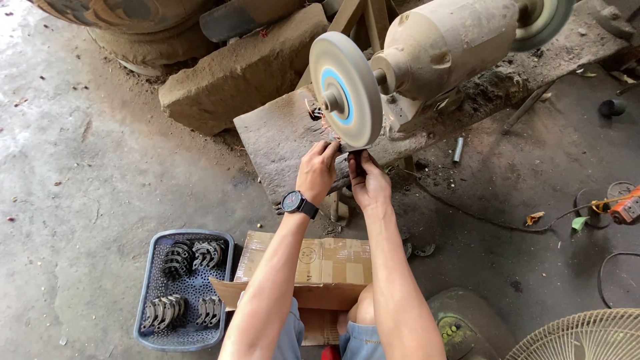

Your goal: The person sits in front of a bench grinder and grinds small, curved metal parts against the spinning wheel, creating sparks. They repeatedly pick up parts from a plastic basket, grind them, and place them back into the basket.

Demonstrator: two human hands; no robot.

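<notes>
A bench grinder [440, 47] with a dusty beige motor body carries a round grinding wheel [347, 90] with a blue centre ring. Both my hands hold one small metal part [349, 148] against the wheel's lower edge. My left hand [317, 172], with a black wristwatch on its wrist, grips the part from the left. My right hand [368, 180] pinches it from the right. The part is mostly hidden by my fingers.
A grey plastic basket [150, 283] with several curved metal parts sits on the concrete floor at lower left. A cardboard box [307, 263] lies under my arms. Stone blocks [240, 67] stand behind the grinder. A fan grille [587, 337], cables and an orange tool [627, 207] lie at right.
</notes>
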